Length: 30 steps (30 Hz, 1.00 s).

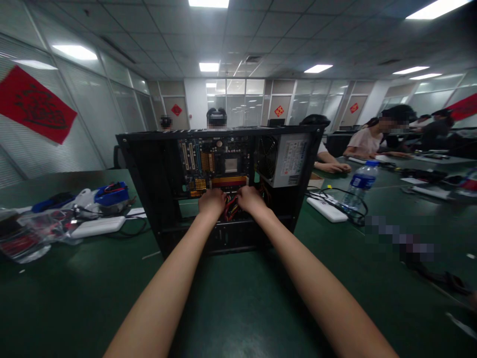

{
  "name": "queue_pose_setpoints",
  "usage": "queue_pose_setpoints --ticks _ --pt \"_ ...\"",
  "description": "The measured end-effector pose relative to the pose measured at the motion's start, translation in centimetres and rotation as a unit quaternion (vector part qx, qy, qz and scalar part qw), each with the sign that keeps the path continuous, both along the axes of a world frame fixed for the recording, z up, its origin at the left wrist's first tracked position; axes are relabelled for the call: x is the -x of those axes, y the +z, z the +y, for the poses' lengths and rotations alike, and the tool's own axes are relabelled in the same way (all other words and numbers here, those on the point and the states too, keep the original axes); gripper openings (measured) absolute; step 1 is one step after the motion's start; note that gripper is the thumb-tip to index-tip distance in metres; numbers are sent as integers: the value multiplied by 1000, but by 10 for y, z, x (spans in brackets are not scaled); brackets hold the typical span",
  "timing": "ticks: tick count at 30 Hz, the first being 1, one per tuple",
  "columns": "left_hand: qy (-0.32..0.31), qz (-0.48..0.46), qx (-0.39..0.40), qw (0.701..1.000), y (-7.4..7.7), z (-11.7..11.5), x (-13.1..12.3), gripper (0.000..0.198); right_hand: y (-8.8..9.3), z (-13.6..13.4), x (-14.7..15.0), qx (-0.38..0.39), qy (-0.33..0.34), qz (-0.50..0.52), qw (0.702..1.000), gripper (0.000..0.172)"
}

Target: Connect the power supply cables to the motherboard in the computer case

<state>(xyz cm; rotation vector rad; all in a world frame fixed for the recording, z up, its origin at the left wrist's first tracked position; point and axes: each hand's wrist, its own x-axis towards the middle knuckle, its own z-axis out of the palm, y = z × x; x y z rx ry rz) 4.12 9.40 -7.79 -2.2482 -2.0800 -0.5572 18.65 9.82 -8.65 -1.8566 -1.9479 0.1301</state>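
Note:
A black computer case (pixel 145 174) stands upright on the green table, its open side facing me. Inside are a motherboard (pixel 231 149) with orange and yellow slots and a power supply (pixel 292 161) with a black fan. Below the board runs a bundle of red, yellow and black cables (pixel 231 208). My left hand (pixel 211 203) is at the left of this bundle, fingers curled in against it. From the other side, my right hand (pixel 253 200) closes on the cables near the board's lower edge. The fingertips of both hands are partly hidden.
On the left lie a white power strip (pixel 99 227), plastic bags (pixel 55 219) and a blue pouch (pixel 111 194). To the right are another white strip (pixel 327 209), a water bottle (pixel 360 184) and black cords. Other people (pixel 367 141) sit at tables beyond.

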Motion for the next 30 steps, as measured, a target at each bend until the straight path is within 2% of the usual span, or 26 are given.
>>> queue_pose_setpoints --ticks 6,9,16,18,19,20,23,24,25,26,27,28,29,30 --pt "-1 -2 5 1000 3 -3 1 38 7 -13 3 -40 -18 3 999 30" --pt "-7 -5 5 1000 3 -3 3 38 13 -25 7 -72 9 6 997 35" --pt "-12 2 5 1000 7 -7 6 39 23 -37 8 -88 130 34 987 25" --pt "-18 7 6 1000 12 -11 5 38 35 -44 5 -76 197 92 973 25" --pt "-25 9 10 1000 14 -13 5 36 43 -50 3 -58 256 147 954 24" --pt "-36 11 13 999 17 -14 4 33 52 -58 0 -34 329 214 919 24" --pt "-64 8 12 998 21 -17 4 34 84 -92 -14 11 527 388 756 38" --pt "-65 4 4 998 21 -18 4 37 94 -105 -21 1 558 415 719 41" --pt "-63 1 -6 998 20 -19 5 39 102 -117 -30 -17 566 438 698 43" --pt "-56 -2 -17 998 19 -21 5 41 109 -128 -39 -41 560 473 679 42" --pt "-45 -4 -30 999 18 -22 6 43 114 -137 -50 -64 549 526 646 39" --pt "-34 -7 -44 998 17 -24 7 45 117 -144 -62 -79 543 595 587 33" --pt "-25 -10 -57 998 16 -25 7 46 119 -147 -75 -82 546 674 490 24" --pt "-21 -12 -65 998 16 -27 7 47 118 -148 -89 -70 556 751 349 17"
